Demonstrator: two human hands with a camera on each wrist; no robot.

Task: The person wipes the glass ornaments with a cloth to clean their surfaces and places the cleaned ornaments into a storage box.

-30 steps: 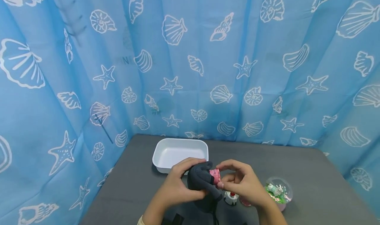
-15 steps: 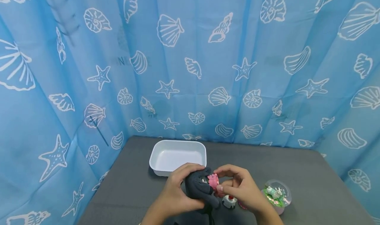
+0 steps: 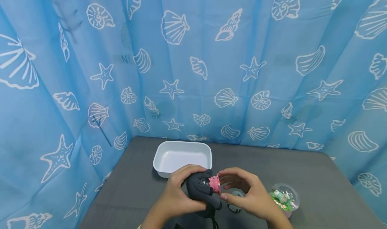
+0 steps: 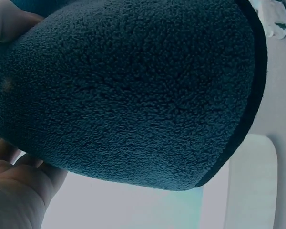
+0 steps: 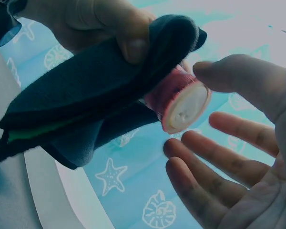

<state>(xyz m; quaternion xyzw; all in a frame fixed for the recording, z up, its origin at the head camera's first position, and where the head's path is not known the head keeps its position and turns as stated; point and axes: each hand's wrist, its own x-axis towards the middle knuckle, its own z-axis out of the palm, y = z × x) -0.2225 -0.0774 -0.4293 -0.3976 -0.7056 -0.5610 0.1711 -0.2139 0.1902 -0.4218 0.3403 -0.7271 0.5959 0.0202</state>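
Dark grey fabric: one cloth, black-edged, wrapped part-way round one ornament; both held up above the worktop, between the two hands. Ornament mostly covered; a shiny patch shows at the fold, and its pink base, pale underneath, points towards the right.

Left hand: grips the cloth from outside, thumb on one side, fingers on the other, the ornament bundled within. Right hand: spread, thumb and fingers curving beside the base; the fingers stand apart from it, and whether the thumb tip touches cannot be told.

Handling note, by judgement: the left hand seems to bear the whole load — best kept snug, with enough pressure to stop smooth sides slipping in the fabric. A fresh hold on the base would go best at its rim, turning the ornament in small steps against the cloth.

Compared with half a second ago: right hand then pinched the base, now has let go and opened just beside it; left hand's grip much the same.

Nearby: one small piece on the worktop, partly hidden by the right hand. Farther right, one globe, clear, with green and pale figures inside. Beyond the left hand, one white tray. Backdrop: blue curtain, shell and starfish print.
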